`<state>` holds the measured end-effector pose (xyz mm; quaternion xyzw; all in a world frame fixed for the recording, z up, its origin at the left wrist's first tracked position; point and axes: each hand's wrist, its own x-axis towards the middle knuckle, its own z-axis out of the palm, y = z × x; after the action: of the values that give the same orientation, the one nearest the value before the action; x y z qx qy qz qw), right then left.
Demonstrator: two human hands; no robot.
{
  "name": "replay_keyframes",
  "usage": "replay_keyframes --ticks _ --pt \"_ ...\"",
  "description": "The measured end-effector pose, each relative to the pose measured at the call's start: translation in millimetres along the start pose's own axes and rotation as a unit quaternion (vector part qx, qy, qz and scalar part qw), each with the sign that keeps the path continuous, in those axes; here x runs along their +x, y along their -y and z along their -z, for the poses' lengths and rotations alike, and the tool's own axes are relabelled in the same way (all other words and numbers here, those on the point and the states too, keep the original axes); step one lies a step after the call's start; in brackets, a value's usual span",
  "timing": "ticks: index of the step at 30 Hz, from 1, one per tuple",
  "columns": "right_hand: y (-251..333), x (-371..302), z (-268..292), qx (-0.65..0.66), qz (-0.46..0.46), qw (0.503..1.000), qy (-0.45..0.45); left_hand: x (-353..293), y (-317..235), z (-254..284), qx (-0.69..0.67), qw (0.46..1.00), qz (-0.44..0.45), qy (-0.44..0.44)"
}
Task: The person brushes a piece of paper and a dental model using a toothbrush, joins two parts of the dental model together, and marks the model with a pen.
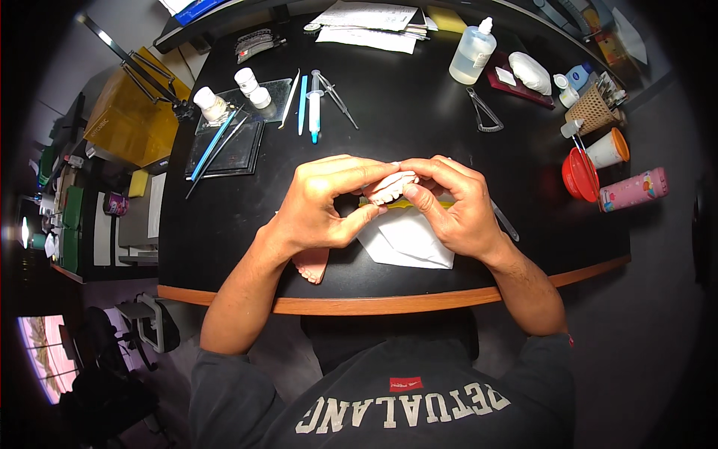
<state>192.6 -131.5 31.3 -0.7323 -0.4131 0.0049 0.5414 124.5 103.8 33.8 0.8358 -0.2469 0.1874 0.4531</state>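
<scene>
A pale pink dental cast (390, 188) with a row of teeth is held up over the desk between both hands. My left hand (323, 200) grips its left side, thumb below and fingers above. My right hand (458, 202) closes on its right side, the thumb pressed near the teeth. Beneath the hands lies a folded white paper (410, 241), with a yellow toothbrush-like tool (389, 208) partly hidden along its far edge. A second pink dental cast (312, 266) rests under my left wrist, mostly covered by the hand.
Left on the black desk (247, 232) are a dark box (224, 150), white jars (250, 86), a syringe (315, 112) and tweezers (336, 101). At the right stand a clear bottle (471, 56), calipers (485, 112), a red bowl (577, 176) and a pink bottle (634, 189). Papers (366, 26) lie at the back.
</scene>
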Motion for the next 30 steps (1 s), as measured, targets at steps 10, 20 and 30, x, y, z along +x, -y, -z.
replay_keyframes --ticks 10,20,30 --pt "-1.9 -3.3 15.0 -0.066 0.041 0.997 0.022 6.7 -3.9 -4.1 0.016 1.000 -0.013 -0.007" --pt "74.2 -12.6 0.9 0.165 0.157 0.972 0.058 -2.7 3.7 8.6 0.057 0.995 0.021 -0.078" --pt "227.1 -51.6 -83.0 0.815 0.153 0.548 0.109 -1.1 14.6 8.1 0.048 0.996 0.037 -0.069"
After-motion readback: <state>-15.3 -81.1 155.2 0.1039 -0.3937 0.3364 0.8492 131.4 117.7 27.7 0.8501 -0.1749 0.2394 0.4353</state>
